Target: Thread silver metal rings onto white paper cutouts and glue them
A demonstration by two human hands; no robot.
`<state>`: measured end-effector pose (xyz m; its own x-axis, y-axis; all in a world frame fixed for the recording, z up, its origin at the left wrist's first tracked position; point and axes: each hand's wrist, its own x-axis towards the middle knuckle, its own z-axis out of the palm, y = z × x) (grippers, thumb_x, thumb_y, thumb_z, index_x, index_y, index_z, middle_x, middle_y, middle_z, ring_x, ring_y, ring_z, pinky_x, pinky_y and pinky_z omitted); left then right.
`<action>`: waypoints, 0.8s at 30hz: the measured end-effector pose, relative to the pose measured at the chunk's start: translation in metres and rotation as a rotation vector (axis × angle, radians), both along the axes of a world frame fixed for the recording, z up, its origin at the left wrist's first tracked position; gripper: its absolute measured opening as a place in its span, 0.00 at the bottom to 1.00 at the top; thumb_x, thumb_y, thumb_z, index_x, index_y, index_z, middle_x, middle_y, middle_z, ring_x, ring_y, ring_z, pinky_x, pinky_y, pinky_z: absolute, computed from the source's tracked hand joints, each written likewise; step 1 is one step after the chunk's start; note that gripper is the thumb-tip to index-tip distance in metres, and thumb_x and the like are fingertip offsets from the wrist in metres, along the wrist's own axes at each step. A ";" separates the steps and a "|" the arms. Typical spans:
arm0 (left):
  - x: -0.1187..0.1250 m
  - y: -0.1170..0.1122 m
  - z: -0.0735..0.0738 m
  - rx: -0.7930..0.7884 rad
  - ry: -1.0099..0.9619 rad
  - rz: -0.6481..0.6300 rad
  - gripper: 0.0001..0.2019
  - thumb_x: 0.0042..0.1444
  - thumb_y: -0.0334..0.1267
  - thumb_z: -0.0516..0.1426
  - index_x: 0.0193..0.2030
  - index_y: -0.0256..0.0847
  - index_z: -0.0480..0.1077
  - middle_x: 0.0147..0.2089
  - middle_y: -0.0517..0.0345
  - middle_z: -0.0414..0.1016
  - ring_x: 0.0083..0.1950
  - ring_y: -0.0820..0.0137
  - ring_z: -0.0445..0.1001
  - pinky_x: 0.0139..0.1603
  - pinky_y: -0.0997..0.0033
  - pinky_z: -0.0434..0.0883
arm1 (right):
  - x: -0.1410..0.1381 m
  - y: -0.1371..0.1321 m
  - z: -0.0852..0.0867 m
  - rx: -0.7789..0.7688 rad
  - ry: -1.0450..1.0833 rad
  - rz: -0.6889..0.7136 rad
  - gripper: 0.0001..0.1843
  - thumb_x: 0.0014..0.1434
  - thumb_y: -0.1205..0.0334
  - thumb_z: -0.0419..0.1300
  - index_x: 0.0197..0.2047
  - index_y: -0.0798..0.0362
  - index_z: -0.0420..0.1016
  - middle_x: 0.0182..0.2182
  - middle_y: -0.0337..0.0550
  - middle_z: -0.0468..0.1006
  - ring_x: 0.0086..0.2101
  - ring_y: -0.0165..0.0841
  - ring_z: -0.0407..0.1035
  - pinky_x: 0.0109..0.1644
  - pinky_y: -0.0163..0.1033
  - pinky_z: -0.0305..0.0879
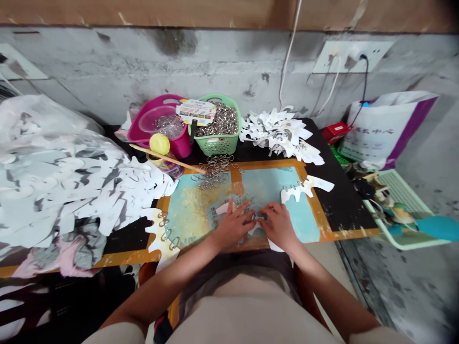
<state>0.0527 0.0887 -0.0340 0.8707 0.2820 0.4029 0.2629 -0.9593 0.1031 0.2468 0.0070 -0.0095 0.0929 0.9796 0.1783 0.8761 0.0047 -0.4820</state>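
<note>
Both my hands meet over the middle of a light-blue work mat (267,184), at a white cut-out piece (256,229) with a scalloped edge. My left hand (234,225) has its outer fingers spread, while its thumb and forefinger close at the piece. Opposite it, my right hand (278,224) is curled, thumb and fingertips pinched together; what lies between them is too small to make out. Metal ring clips (215,172) are heaped just beyond my hands. Similar white pieces with clips on them lie to the left (158,231) and to the right (299,190).
Along the wall stand a magenta basket (184,148) and a green basket (217,145) full of metal clips. A wooden stick (168,157) rests across a jar with a yellow lid (159,143). White cut-outs pile up left (89,186) and back right (279,131). A pale green crate (405,191) stands right.
</note>
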 end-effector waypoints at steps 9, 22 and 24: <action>0.000 -0.002 0.002 0.011 0.030 0.018 0.10 0.64 0.32 0.55 0.47 0.48 0.75 0.58 0.54 0.74 0.67 0.55 0.63 0.69 0.26 0.33 | -0.010 0.008 -0.005 -0.009 -0.059 0.039 0.03 0.57 0.69 0.62 0.32 0.53 0.76 0.38 0.47 0.73 0.40 0.41 0.63 0.45 0.45 0.60; 0.000 0.001 -0.001 -0.084 0.055 0.008 0.16 0.63 0.32 0.56 0.55 0.53 0.72 0.59 0.56 0.74 0.67 0.52 0.61 0.67 0.25 0.30 | -0.007 0.004 -0.004 -0.029 -0.036 -0.074 0.06 0.54 0.68 0.61 0.37 0.52 0.71 0.38 0.48 0.72 0.38 0.43 0.63 0.42 0.45 0.61; 0.000 0.002 0.001 -0.093 0.055 0.005 0.17 0.63 0.32 0.55 0.56 0.53 0.72 0.60 0.56 0.74 0.67 0.52 0.60 0.67 0.25 0.30 | -0.007 0.003 -0.004 0.007 0.000 -0.002 0.12 0.55 0.72 0.58 0.44 0.53 0.69 0.42 0.49 0.74 0.41 0.44 0.64 0.45 0.46 0.62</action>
<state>0.0530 0.0904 -0.0332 0.8892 0.3201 0.3269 0.2752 -0.9450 0.1767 0.2396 0.0098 -0.0131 0.0952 0.9780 0.1854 0.8763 0.0060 -0.4817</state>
